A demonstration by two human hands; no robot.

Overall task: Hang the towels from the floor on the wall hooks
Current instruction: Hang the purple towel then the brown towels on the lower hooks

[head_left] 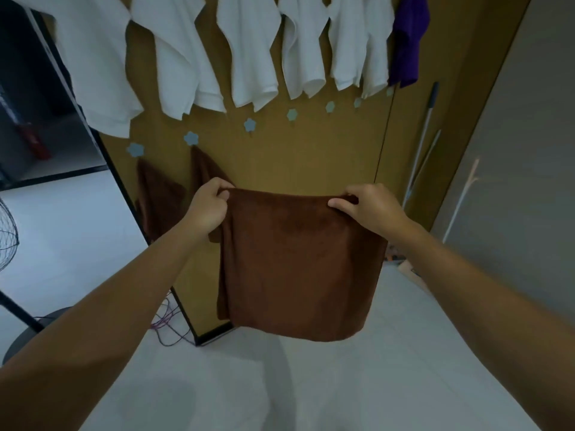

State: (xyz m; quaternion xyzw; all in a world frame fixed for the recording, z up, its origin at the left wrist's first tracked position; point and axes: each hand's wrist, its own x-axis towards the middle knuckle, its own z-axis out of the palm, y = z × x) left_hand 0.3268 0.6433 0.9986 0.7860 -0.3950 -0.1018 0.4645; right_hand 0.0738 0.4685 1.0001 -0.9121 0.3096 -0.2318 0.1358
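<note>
A brown towel [298,265] hangs spread flat in the air in front of the tan wall panel [311,150]. My left hand [208,206] pinches its upper left corner and my right hand [370,206] pinches its upper right corner. A row of pale blue flower-shaped hooks runs up to the right across the panel. Two more brown towels hang from the leftmost hooks: one [157,197] under the first hook [135,149], one [203,171] under the second hook [190,138]. The third hook [249,124] and those to its right are bare.
Several white shirts [249,48] and a purple garment [407,38] hang above the hooks. A mop handle [424,132] leans at the right. A fan with a round base [34,334] stands at the left, with cables [168,328] on the pale floor.
</note>
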